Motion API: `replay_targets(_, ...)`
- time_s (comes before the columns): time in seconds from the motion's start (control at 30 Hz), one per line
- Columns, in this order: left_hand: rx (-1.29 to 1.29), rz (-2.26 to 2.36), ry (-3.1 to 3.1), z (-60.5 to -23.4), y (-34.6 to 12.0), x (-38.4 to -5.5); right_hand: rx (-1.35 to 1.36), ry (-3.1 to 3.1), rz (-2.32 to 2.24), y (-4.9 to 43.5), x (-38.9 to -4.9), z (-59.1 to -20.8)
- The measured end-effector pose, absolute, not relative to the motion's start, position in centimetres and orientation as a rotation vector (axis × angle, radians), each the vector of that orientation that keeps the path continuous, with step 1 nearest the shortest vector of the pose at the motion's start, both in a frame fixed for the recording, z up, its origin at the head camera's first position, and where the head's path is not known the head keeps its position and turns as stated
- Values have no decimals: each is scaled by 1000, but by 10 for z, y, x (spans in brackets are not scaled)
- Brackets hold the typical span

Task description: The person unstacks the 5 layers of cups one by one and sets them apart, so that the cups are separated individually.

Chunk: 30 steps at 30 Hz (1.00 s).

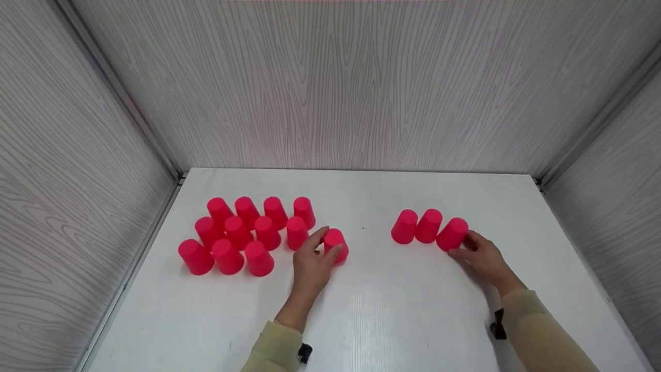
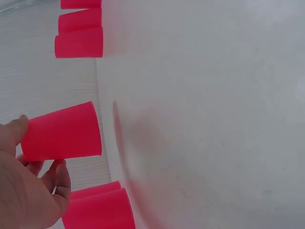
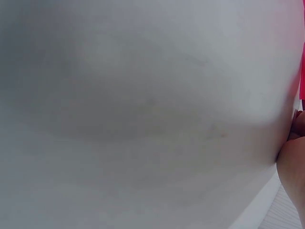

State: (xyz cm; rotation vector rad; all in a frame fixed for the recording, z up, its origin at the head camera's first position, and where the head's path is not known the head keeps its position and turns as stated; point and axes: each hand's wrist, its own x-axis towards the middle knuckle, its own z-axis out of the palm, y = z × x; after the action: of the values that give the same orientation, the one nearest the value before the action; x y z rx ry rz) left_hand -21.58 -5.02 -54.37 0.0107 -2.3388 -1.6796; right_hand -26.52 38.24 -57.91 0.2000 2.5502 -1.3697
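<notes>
My left hand (image 1: pixel 312 266) pinches an upside-down pink-red plastic cup (image 1: pixel 335 246) between thumb and fingers, just right of a group of similar cups. Seen from the left wrist, this cup (image 2: pixel 62 134) is slightly tilted, its rim apart from its shadow on the white table. Over on the right, my right hand (image 1: pixel 485 260) holds another upside-down cup (image 1: pixel 452 234) by its right side, thumb low at the front. That cup ends a short row with two more cups, a middle one (image 1: pixel 428 226) and a left one (image 1: pixel 404 227). The right wrist view catches only part of the hand (image 3: pixel 293 167) and a sliver of cup.
Several upside-down cups stand in three rows on the left of the white table (image 1: pixel 382 310), among them a front-left cup (image 1: pixel 196 257) and a back-right cup (image 1: pixel 304 212). Grey wood-grain panels rise behind the table (image 1: pixel 351 93) and along both sides.
</notes>
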Motion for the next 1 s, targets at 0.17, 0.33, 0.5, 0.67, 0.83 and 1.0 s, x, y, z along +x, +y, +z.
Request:
replay_targets(0.17, 42, -1645, -2288, -546, -63, -208, 212, 2551, -1372, 381, -266, -579)
replay_targets(0.33, 65, -1638, -2254, -549, -80, -200, 224, 2548, -1376, 377, -267, -578)
replay_targets(0.5, 126, -1642, -2220, -551, -98, -195, 190, 2566, -1379, 377, -266, -576)
replay_targets(0.67, 141, -1625, -2172, -555, -111, -190, 171, 2574, -1371, 376, -265, -576)
replay_targets(0.83, 123, -1596, -2150, -559, -119, -187, 191, 2575, -1358, 378, -265, -577)
replay_targets(1.0, 147, -1580, -2163, -564, -123, -186, 206, 2570, -1367, 379, -264, -580)
